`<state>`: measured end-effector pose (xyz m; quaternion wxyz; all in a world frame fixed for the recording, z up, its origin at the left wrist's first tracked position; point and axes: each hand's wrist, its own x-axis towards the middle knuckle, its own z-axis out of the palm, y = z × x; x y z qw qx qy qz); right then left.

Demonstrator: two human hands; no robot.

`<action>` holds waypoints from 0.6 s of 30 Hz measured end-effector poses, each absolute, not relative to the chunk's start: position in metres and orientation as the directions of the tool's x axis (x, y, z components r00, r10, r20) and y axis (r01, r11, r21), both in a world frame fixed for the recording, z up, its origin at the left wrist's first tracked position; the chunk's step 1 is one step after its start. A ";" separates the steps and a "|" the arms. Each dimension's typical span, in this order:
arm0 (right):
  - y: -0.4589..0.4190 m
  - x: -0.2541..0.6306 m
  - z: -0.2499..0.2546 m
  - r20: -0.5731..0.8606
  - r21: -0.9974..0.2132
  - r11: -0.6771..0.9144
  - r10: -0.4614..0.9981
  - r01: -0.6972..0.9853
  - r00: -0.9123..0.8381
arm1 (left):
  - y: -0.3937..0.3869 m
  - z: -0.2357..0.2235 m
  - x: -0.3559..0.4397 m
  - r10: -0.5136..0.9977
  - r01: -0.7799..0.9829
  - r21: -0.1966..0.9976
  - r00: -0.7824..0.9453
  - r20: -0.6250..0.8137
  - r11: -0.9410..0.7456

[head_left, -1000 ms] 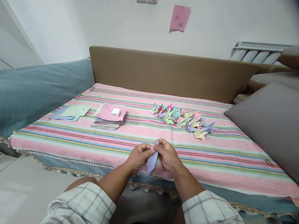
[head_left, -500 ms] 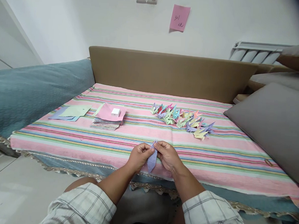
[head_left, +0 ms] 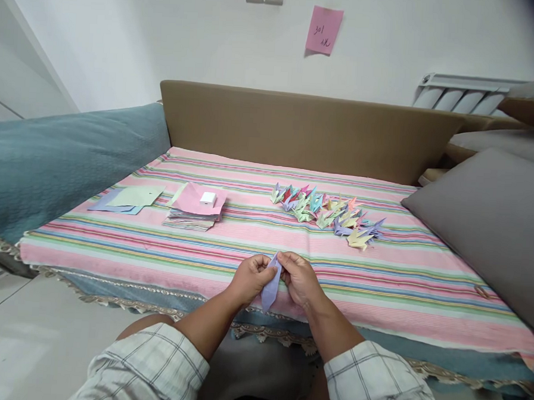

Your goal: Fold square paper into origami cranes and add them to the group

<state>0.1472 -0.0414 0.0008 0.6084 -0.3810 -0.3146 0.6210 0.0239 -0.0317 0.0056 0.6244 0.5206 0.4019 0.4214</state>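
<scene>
Relative to the middle of the pink woven cloth with multicoloured stripes (head_left: 126,240), a cluster of multicoloured folded-paper cranes (head_left: 325,219) lies at two o'clock and a squarish pink-topped paper stack (head_left: 189,199) at ten. The left hand (head_left: 248,279) and right hand (head_left: 302,279) pinch a narrow lilac folded-paper piece (head_left: 270,292) at six o'clock. A small white boxy block (head_left: 208,199) sits on the stack.

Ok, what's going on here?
A person's left hand and right hand pinch a folded purple paper over the front of a striped cloth. Farther back, paper cranes lie grouped to the right; to the left sit a paper stack topped by a white box, and loose sheets.
</scene>
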 end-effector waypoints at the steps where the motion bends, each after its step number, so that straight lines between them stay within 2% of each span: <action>1: -0.042 0.147 0.001 -0.074 -0.863 -0.042 0.996 -0.503 0.042 | -0.032 0.006 0.024 0.941 -0.105 0.989 0.334 -0.061 0.101; 6: -0.044 0.142 0.002 -0.051 -0.873 0.013 0.992 -0.487 0.118 | -0.033 0.008 0.023 0.933 -0.172 0.976 0.353 -0.067 0.135; 9: -0.046 0.141 0.001 -0.087 -0.860 -0.058 0.996 -0.506 0.035 | -0.030 0.007 0.023 0.953 -0.268 0.948 0.288 -0.091 0.171; 13: -0.047 0.143 -0.001 -0.138 -0.880 -0.161 0.987 -0.446 -0.085 | -0.027 0.007 0.023 0.968 -0.394 0.893 0.204 -0.146 0.218; 18: -0.047 0.148 -0.001 -0.129 -0.873 -0.184 0.980 -0.452 -0.151 | -0.026 0.015 0.017 0.918 -0.433 0.825 0.313 -0.242 0.365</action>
